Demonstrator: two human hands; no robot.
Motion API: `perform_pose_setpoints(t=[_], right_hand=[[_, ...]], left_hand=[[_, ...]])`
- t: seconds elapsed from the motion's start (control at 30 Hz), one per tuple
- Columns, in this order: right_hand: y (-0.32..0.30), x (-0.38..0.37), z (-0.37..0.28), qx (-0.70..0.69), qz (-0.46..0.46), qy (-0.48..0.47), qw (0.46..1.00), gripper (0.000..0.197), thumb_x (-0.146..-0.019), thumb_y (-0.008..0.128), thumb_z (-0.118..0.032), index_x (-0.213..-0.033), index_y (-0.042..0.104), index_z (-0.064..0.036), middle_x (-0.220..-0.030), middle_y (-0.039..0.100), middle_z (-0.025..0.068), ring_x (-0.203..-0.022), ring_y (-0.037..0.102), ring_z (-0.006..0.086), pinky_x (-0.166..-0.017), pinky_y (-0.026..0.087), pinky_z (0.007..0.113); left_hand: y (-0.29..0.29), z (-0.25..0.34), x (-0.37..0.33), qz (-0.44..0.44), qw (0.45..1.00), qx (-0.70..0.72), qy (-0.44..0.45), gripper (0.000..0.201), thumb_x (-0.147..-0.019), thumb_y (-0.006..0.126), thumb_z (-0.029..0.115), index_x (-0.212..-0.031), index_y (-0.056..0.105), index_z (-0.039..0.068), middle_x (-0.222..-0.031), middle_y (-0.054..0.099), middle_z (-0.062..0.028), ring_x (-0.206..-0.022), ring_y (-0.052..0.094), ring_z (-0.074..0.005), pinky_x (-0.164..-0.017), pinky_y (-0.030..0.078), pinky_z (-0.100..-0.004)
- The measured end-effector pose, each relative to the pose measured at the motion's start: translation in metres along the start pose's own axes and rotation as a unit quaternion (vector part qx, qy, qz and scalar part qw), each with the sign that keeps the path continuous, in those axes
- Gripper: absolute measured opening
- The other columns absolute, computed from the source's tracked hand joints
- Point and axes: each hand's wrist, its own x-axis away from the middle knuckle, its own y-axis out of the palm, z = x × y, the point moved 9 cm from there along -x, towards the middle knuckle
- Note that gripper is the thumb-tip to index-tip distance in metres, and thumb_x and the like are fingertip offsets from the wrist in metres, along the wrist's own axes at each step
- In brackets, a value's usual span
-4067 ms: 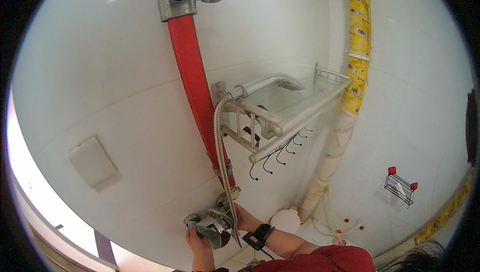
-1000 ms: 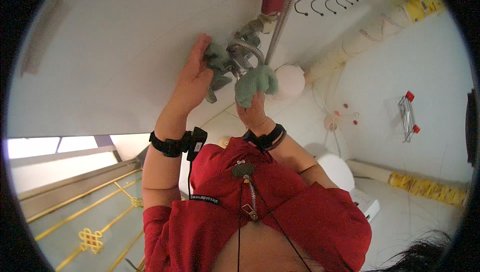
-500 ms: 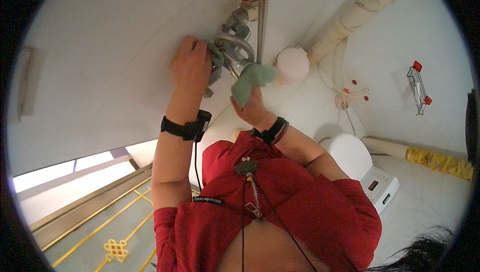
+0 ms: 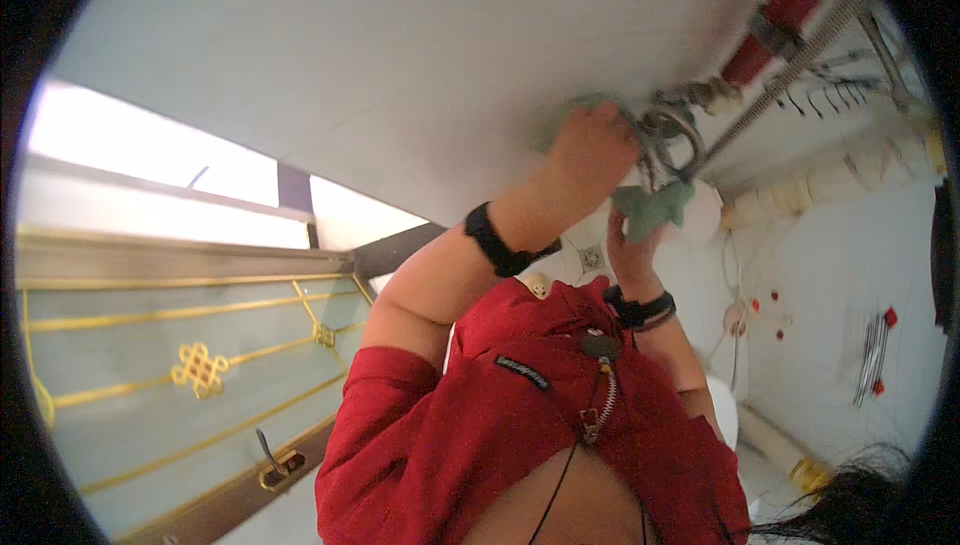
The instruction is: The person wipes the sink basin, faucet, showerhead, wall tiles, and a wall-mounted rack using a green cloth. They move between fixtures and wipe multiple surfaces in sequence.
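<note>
My left hand (image 4: 597,150) is closed on a green cloth (image 4: 562,117) that lies against the white wall, left of a metal water fitting (image 4: 655,125). The hand is slightly blurred, and much of this cloth is hidden under it. Lower down and to the right, my right hand (image 4: 632,250) grips a green cloth (image 4: 652,207) just under the fitting, with its loose end spread above the fingers. Whether the two green parts are one cloth or two, I cannot tell. A curved metal hose (image 4: 690,140) loops beside the fitting.
A long ribbed hose (image 4: 785,75) and a red pipe (image 4: 790,10) run up at the right. Black hooks (image 4: 825,100), a wrapped pipe (image 4: 800,200) and a wire rack (image 4: 875,357) are on the right. At left is a door with yellow bars (image 4: 200,370) and a handle (image 4: 268,455).
The view has swung left, so the fitting sits farther right and more of the door shows. My left hand and its cloth have moved from beside the fitting onto the wall.
</note>
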Motion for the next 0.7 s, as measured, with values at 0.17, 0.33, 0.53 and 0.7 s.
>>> perform_pose_setpoints(t=[0.17, 0.33, 0.53, 0.7], right_hand=[[0.011, 0.015, 0.007, -0.03, -0.071, 0.055, 0.996, 0.046, -0.08, 0.062, -0.013, -0.118, 0.044, 0.0061, -0.112, 0.051, 0.0209, -0.103, 0.047, 0.0399, -0.09, 0.034, 0.049], [0.012, -0.002, 0.018, -0.084, -0.071, 0.114, 0.987, 0.058, -0.082, 0.06, -0.012, -0.129, 0.031, 0.0062, -0.121, 0.045, 0.0232, -0.11, 0.045, 0.0391, -0.093, 0.033, 0.047], [0.013, 0.007, -0.003, -0.137, 0.006, 0.09, 0.986, 0.062, -0.085, 0.056, -0.012, -0.134, 0.023, 0.0064, -0.136, 0.031, 0.0259, -0.126, 0.028, 0.0399, -0.104, 0.02, 0.046], [0.022, 0.015, 0.018, -0.02, -0.07, 0.061, 0.996, 0.057, -0.089, 0.051, -0.021, -0.132, 0.026, 0.0075, -0.137, 0.029, 0.027, -0.126, 0.025, 0.042, -0.104, 0.016, 0.051]], left_hand=[[-0.006, -0.009, 0.018, 0.081, 0.991, 0.087, -0.065, 0.019, -0.071, 0.056, 0.012, -0.087, 0.058, 0.001, -0.084, 0.056, -0.0135, -0.083, 0.054, -0.0277, -0.065, 0.049, -0.0375], [-0.006, -0.002, 0.027, 0.171, 0.976, 0.105, -0.089, 0.061, -0.071, 0.062, 0.047, -0.103, 0.056, -0.005, -0.099, 0.058, -0.0225, -0.095, 0.054, -0.0367, -0.084, 0.043, -0.0445], [0.023, -0.014, 0.009, 0.068, 0.966, 0.221, -0.112, 0.056, -0.07, 0.063, 0.045, -0.098, 0.056, -0.003, -0.094, 0.058, -0.0206, -0.088, 0.056, -0.0351, -0.081, 0.044, -0.0437], [0.0, -0.006, 0.013, 0.142, 0.984, 0.07, -0.083, 0.032, -0.07, 0.06, 0.028, -0.086, 0.06, 0.001, -0.091, 0.06, -0.0144, -0.089, 0.056, -0.0309, -0.078, 0.044, -0.0432]])
